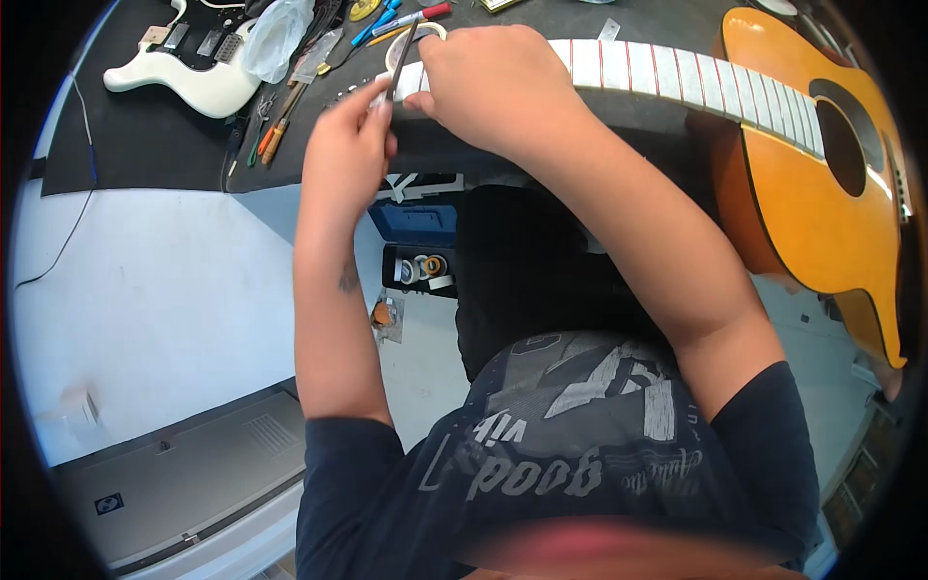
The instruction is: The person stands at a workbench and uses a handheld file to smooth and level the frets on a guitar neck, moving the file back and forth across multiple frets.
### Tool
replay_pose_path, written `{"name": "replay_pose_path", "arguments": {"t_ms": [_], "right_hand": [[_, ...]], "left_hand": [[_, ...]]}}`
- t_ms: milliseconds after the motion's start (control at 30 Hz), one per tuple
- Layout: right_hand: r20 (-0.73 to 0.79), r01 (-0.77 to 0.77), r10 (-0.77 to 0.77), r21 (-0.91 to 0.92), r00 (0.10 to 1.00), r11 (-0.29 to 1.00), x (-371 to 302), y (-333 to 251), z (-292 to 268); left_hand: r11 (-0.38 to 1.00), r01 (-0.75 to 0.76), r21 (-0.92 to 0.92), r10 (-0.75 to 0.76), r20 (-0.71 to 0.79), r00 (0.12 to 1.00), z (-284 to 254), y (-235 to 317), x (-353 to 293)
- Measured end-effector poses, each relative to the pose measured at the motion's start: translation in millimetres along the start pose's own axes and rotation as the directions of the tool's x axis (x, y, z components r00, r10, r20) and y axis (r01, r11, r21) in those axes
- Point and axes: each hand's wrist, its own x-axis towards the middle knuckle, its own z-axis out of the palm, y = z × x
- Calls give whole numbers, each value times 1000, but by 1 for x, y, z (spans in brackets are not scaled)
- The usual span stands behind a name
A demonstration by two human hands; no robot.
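An acoustic guitar [783, 217] with an orange-yellow top lies across the right of the bench. Its neck [643, 68] runs left, with white strips covering the fretboard between reddish fret lines. At the neck's far left end, my right hand [498, 87] is closed over it, thumb at the near edge; the fingertips are partly hidden. My left hand [353, 145] pinches the lower end of a thin dark file-like tool [404, 56]. This tool stands slantwise across the neck's end, close beside my right fingers. A roll of white tape [435, 31] sits just behind.
A white electric guitar body [213, 85] lies at the back left beside a clear plastic bag [278, 39]. Screwdrivers [277, 135], pens [411, 21] and small parts crowd the dark bench mat [145, 155]. Below the bench, an open toolbox [416, 227] holds several tape rolls.
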Motion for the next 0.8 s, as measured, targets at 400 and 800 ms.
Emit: {"name": "replay_pose_path", "arguments": {"t_ms": [400,800], "right_hand": [[68,-38,41,-40,997,998,4,-5,-3],[-10,12,-13,-82,1000,997,7,-8,3]], "left_hand": [[961,-88,-264,55,-130,990,-6,-61,-119],[899,77,-432,-40,94,995,-23,-69,-83]]}}
